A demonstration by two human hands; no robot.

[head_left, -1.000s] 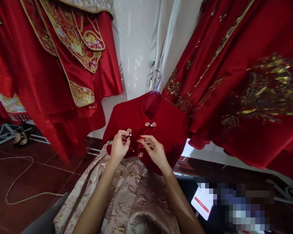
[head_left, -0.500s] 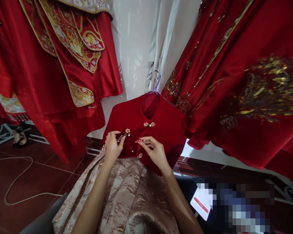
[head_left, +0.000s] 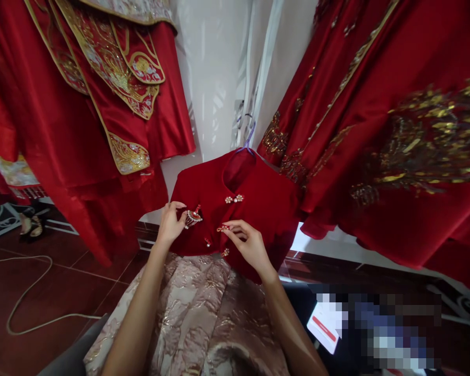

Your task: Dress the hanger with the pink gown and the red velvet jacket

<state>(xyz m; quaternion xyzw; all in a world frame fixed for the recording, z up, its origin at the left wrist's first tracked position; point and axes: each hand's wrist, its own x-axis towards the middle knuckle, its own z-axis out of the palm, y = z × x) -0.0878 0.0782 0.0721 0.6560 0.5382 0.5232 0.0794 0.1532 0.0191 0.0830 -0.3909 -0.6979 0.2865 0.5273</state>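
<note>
A small red velvet jacket [head_left: 266, 209] hangs on a purple hanger [head_left: 249, 140] in front of me, above a pale gold brocade skirt [head_left: 203, 318]. My left hand [head_left: 170, 223] pinches a jewelled brooch with a red centre [head_left: 192, 217] against the jacket's left chest. Fingers of my right hand [head_left: 247, 244] are closed on the jacket's front edge at a pearl clasp [head_left: 223, 228]. Another pearl clasp [head_left: 234, 199] sits fastened near the collar, and a lower one [head_left: 225, 253] shows under my right hand.
Red embroidered gowns hang at left [head_left: 82, 104] and right [head_left: 395, 130], with a white wall [head_left: 215, 78] between. A white cable [head_left: 27, 297] loops over the dark red floor. Shoes [head_left: 30, 224] lie at far left. A white card with a red stripe [head_left: 324, 327] lies at lower right.
My left hand has moved left and up, away from the front opening, and now holds a brooch on the jacket's chest. My right hand has stayed at the clasp.
</note>
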